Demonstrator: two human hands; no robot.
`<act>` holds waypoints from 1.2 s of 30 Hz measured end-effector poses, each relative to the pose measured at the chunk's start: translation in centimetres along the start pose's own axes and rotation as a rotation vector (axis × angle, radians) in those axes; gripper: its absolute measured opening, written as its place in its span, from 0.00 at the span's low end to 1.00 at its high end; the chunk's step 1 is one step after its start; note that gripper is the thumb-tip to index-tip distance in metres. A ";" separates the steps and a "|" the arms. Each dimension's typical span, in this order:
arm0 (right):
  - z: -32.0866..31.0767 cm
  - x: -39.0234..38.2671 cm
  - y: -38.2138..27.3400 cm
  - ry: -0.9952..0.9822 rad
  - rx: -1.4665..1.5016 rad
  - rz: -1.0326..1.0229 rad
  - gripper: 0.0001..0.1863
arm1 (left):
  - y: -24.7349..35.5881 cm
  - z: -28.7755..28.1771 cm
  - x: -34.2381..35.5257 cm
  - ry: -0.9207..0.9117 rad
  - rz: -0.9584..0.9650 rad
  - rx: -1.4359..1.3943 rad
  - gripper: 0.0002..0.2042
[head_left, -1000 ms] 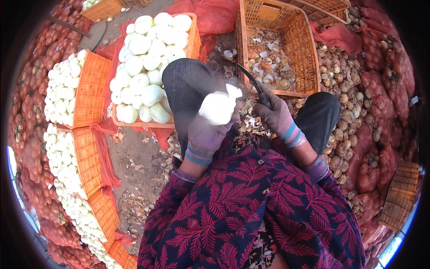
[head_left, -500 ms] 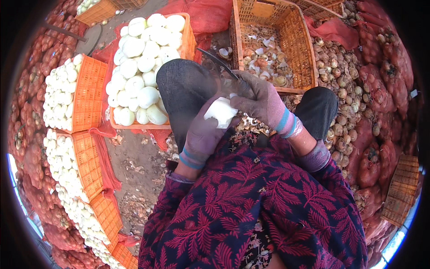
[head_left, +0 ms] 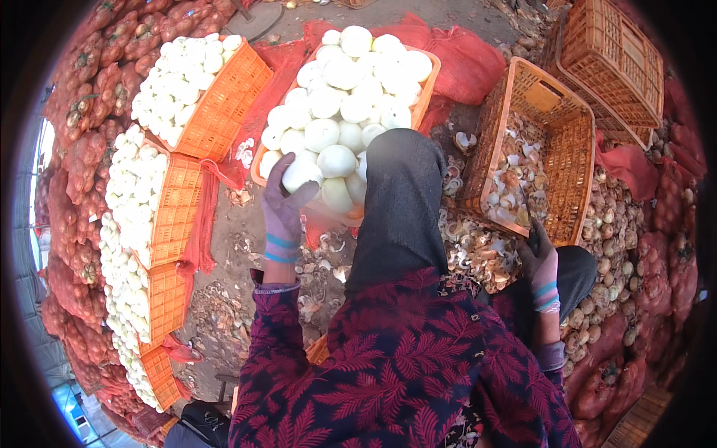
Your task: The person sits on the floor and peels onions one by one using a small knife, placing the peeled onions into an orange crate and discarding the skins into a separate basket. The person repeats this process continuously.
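My left hand, in a purple glove with blue bands at the wrist, has its thumb and fingers around a peeled white onion. That onion is at the near left corner of an orange crate heaped with peeled onions. On the other side, my gloved right hand is closed on the dark handle of a knife. The knife's thin blade points up over the near end of an orange crate with onion skins and scraps inside.
More orange crates of peeled onions line the left. Unpeeled onions lie loose at the right, beside red mesh sacks. Onion skins litter the floor between my knees. Stacked orange crates stand at the far right.
My left hand has carried the peeled onion from my lap to the crate on the left. My right hand, with the knife, has moved away to the right. The view has shifted too.
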State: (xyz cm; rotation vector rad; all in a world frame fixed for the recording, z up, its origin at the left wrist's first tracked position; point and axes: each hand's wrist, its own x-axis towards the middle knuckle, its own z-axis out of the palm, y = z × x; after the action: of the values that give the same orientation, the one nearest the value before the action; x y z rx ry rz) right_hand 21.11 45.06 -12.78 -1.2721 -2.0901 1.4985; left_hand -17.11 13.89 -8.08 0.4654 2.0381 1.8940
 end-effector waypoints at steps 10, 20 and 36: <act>2.1 0.0 -1.3 -0.156 -0.166 0.003 0.34 | -15.3 -11.6 12.1 0.061 0.158 0.541 0.50; 2.3 -0.6 -0.4 -0.171 -0.116 -0.054 0.34 | -9.8 -6.5 10.7 0.158 -0.065 0.584 0.45; 1.6 -0.4 -2.7 -0.283 -0.385 -0.058 0.33 | -17.2 -9.1 13.8 0.278 0.093 0.159 0.32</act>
State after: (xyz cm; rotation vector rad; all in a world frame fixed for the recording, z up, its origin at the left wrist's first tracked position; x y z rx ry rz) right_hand 18.98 43.50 -11.03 -1.1576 -2.6762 1.3609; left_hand -33.89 10.70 -24.80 0.3560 2.3974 1.9509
